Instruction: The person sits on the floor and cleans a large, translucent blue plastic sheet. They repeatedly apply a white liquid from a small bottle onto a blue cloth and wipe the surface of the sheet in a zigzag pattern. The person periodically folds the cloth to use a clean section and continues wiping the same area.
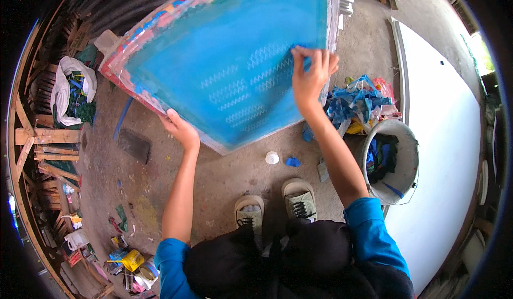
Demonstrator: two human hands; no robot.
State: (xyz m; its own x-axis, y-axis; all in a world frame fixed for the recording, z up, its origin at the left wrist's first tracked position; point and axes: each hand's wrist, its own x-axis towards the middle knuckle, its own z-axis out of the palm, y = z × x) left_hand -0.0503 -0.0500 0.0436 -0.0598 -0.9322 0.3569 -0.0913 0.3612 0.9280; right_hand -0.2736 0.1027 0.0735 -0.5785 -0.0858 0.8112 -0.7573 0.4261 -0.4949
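A screen-printing frame (130, 86) with paint-smeared edges is held up in front of me. Its blue mesh (203, 45) carries several rows of pale zigzag marks. My left hand (182, 131) is closed on the lower left edge of the frame, its thumb on the near side and its other fingers mostly hidden behind. On the right part of the mesh, my right hand (311, 79) pinches a small blue scrap (293, 47), which seems to be cloth, against the surface near the zigzag rows. The fingers cover most of that scrap.
A bucket (411, 165) with dark and blue rags stands right, beside crumpled plastic bags (355, 104). A large white panel (443, 149) lies further right. A white cap-like object (272, 158) and blue scrap (293, 162) lie before my shoes. A rag-filled white sack (67, 101) sits left.
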